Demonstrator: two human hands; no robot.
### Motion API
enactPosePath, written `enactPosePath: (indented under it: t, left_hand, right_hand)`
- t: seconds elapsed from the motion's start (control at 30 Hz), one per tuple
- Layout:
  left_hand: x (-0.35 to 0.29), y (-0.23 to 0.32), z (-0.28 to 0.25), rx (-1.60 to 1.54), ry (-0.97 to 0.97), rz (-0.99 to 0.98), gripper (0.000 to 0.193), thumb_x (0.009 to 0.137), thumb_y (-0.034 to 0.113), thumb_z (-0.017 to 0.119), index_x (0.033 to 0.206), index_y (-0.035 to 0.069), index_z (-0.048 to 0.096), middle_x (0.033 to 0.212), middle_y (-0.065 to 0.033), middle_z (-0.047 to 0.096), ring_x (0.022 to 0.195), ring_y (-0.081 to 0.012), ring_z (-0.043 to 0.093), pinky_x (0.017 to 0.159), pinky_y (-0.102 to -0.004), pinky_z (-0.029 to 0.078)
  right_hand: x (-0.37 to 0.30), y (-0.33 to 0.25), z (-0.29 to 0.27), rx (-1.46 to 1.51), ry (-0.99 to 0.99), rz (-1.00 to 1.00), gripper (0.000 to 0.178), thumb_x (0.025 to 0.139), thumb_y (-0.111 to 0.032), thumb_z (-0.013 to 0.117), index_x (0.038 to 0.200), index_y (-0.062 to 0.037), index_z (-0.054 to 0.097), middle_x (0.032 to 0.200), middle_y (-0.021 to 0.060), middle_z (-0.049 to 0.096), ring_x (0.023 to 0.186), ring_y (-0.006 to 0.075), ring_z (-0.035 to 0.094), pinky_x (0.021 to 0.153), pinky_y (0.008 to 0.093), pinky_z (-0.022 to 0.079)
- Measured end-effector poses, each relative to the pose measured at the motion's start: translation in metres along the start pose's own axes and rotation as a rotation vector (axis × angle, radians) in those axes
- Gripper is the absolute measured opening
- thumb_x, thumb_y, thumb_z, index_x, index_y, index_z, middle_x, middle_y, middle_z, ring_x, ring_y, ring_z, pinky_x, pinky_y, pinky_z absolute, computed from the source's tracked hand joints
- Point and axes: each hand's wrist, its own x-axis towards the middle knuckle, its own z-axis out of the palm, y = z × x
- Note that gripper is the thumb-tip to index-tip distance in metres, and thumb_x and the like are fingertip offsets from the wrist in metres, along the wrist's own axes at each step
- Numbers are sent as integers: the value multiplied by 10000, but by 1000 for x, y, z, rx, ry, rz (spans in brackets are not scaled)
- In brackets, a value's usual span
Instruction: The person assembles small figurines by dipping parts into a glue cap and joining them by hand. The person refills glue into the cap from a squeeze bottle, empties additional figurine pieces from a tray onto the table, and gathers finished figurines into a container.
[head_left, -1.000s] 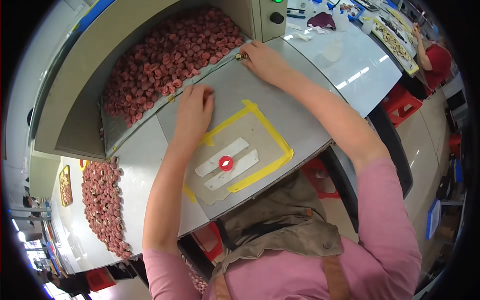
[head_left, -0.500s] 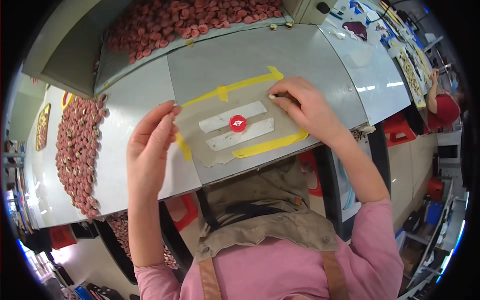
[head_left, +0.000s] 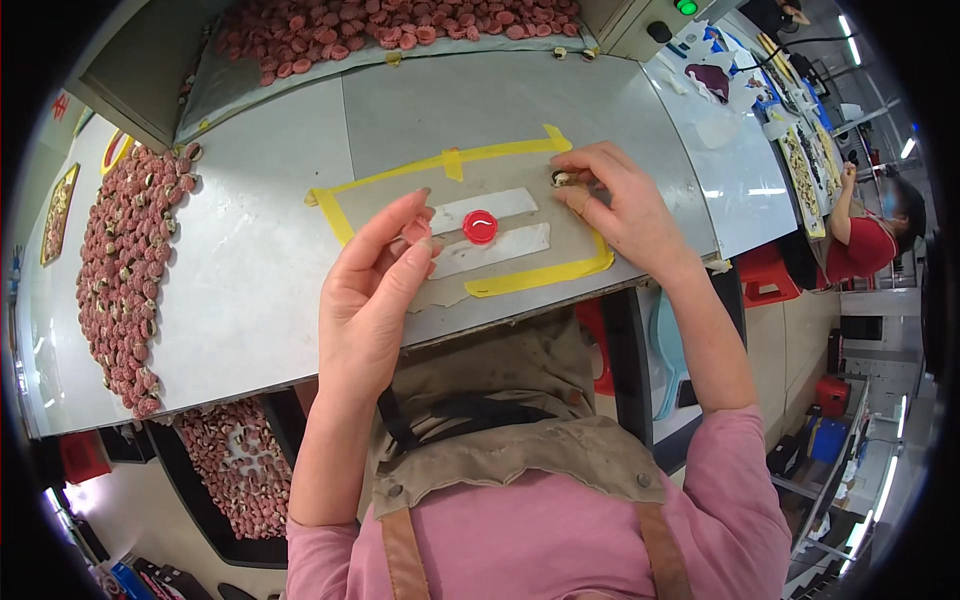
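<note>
My left hand (head_left: 365, 285) is closed in a pinch over the left side of a taped grey sheet (head_left: 395, 195). Between its fingertips is a small pink round piece (head_left: 417, 232), partly hidden. At the sheet's right edge, my right hand (head_left: 628, 212) pinches a small cream-and-dark piece (head_left: 560, 179) between thumb and fingers. Midway between the hands, a bright red round disc (head_left: 480, 228) with a curved white mark on top lies across two white strips (head_left: 505, 247). Neither hand touches it.
Pink scalloped round pieces (head_left: 400, 25) are heaped at the back. More pieces (head_left: 125, 275), pink with cream and dark parts, spread at the left. Yellow tape (head_left: 540, 278) edges the sheet. Another person (head_left: 870, 225) in red sits at the right, beside trays.
My left hand has moved right, nearer the red disc, and a pink piece now shows in its fingers. The right hand's piece shows more of its dark side. The whole view has shifted slightly.
</note>
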Motion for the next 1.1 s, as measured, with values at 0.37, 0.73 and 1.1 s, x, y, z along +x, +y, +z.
enactPosePath:
  t: [0.37, 0.73, 1.1]
  left_hand:
    - [-2, -2, -7, -83, -77, 47, 314, 912, 27, 561, 1215, -29, 501, 1153, -85, 565, 1011, -130, 579, 935, -298, 474]
    - [-1, -5, -11, -129, -71, 31, 307, 937, 88, 556, 1226, -8, 508, 1124, -65, 577, 998, -145, 598, 875, -273, 478]
    - [-3, -10, -13, -109, -73, 108, 291, 944, 78, 541, 1219, -11, 509, 1100, -52, 573, 995, -130, 592, 893, -267, 474]
  right_hand:
    - [7, -9, -1, -150, -72, 30, 175, 837, -86, 617, 992, -6, 602, 980, 113, 573, 860, 245, 579, 763, 324, 477]
    - [13, -3, -15, -287, -221, -153, 194, 861, -43, 560, 1053, -23, 573, 997, 128, 558, 876, 276, 567, 765, 342, 465]
    - [6, -36, 3, -121, -196, -156, 144, 851, -40, 565, 993, -15, 569, 966, 135, 548, 895, 302, 549, 787, 361, 454]
